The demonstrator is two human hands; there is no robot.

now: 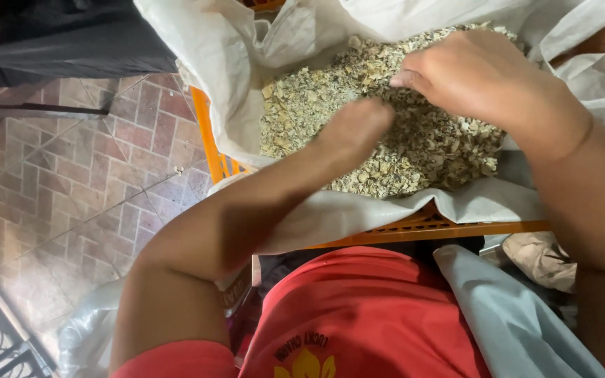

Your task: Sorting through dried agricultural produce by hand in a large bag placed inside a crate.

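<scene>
Both bare hands are down in a heap of pale, beige-green crumbled dry flakes (414, 140) that fills an opened white woven plastic sack (211, 63). The sack lies spread inside an orange slotted plastic crate (414, 227), whose near rim shows just below the sack's folded edge. The left hand (355, 129) rests on the near left part of the heap, blurred, fingers curled down into the flakes; I cannot tell whether it has hold of any. The right hand (474, 77) lies at the far right of the heap, palm down, fingers loosely bent and touching the flakes, closed on nothing visible. A reddish-brown brick-patterned tiled floor (85, 168) lies to the crate's left, and a red shirt (365, 315) fills the near edge.
</scene>
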